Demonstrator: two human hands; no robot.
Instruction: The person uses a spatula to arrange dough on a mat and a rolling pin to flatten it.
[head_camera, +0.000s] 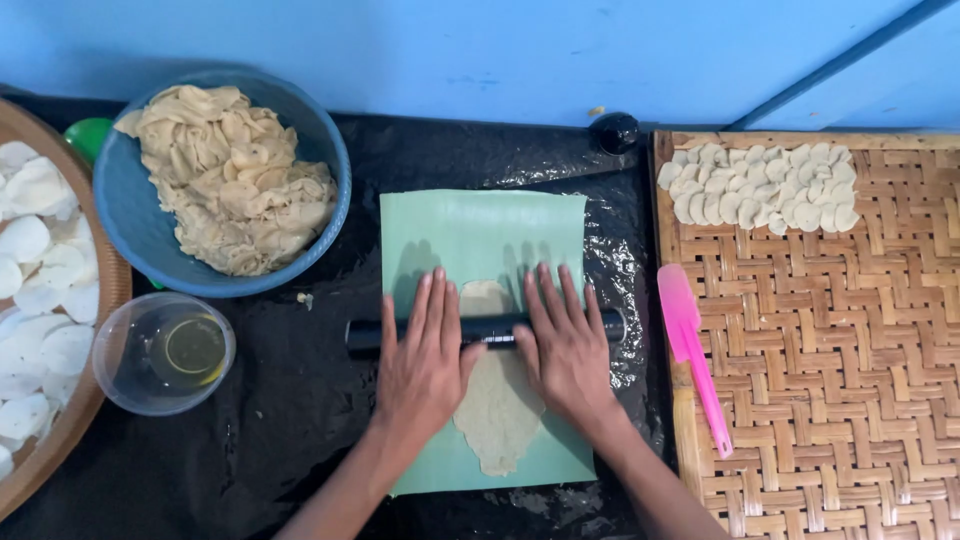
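head view, looking straight down on a black plastic-covered work surface (290, 420). in the middle, a pale green sheet (480, 230) lying flat, with a long thin oval of beige dough (497, 410) spread on it. across the dough, a black rolling pin (485, 329) set crosswise, its ends sticking out past both hands. left hand (425, 360) flat and open, palm down on the pin, fingers stretched forward over it onto the sheet. right hand (565, 345) likewise open and flat on the pin, fingers spread, just beside the left with the dough showing between them. neither hand curled around the pin, only pressing from above.

upper left, a blue bowl (130, 210) heaped with crumpled beige dough strips (235, 180). below it, a clear plastic cup (163, 353) holding yellowish oil. at the far left edge, a round woven tray (100, 390) filled with white flat discs (40, 260). to the right, a square woven bamboo mat (840, 380) with small pale dough rounds (760, 185) laid in overlapping rows along its top, and a pink spatula (690, 350) resting on its left edge. behind everything, a blue wall (480, 50).
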